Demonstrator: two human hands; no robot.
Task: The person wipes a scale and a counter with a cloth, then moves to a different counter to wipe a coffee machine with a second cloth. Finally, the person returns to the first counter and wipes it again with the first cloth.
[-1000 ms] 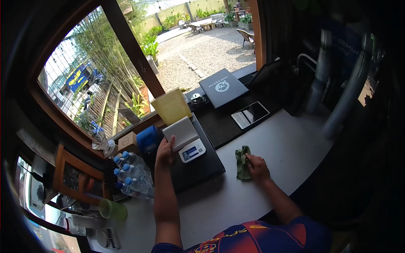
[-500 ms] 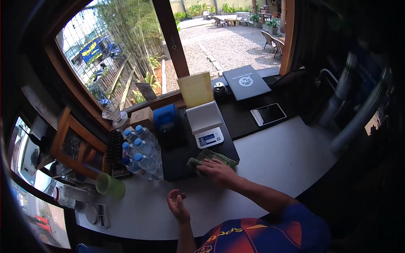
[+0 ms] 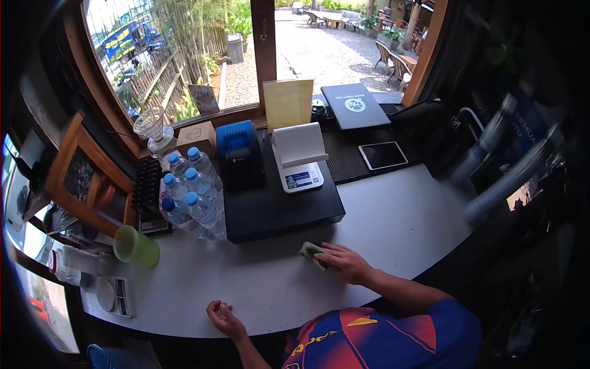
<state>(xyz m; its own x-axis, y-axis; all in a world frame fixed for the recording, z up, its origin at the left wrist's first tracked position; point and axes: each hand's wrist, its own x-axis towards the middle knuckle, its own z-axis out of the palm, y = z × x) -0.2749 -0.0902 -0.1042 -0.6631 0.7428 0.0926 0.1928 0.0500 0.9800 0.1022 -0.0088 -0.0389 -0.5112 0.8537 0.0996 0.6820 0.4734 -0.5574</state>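
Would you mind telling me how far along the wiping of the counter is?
Nothing shows which parts are already wiped. In hand: the right hand presses a green cloth on the white counter, just in front of the black box. The left hand rests empty at the near edge. The stretch by the green cup looks untouched.

A curved white bench (image 3: 393, 227) runs below a wide window (image 3: 184, 55) with a brown wooden frame (image 3: 265, 43), and bright daylight comes in through the glass. Outside lies a gravel yard (image 3: 319, 55) with wooden chairs (image 3: 393, 58), green plants (image 3: 196, 37) and a bamboo fence (image 3: 141, 80). The right side of the room is dark, with pale pipes (image 3: 498, 178) standing against a shadowed wall, and a wooden-framed picture (image 3: 80, 178) leans at the left.
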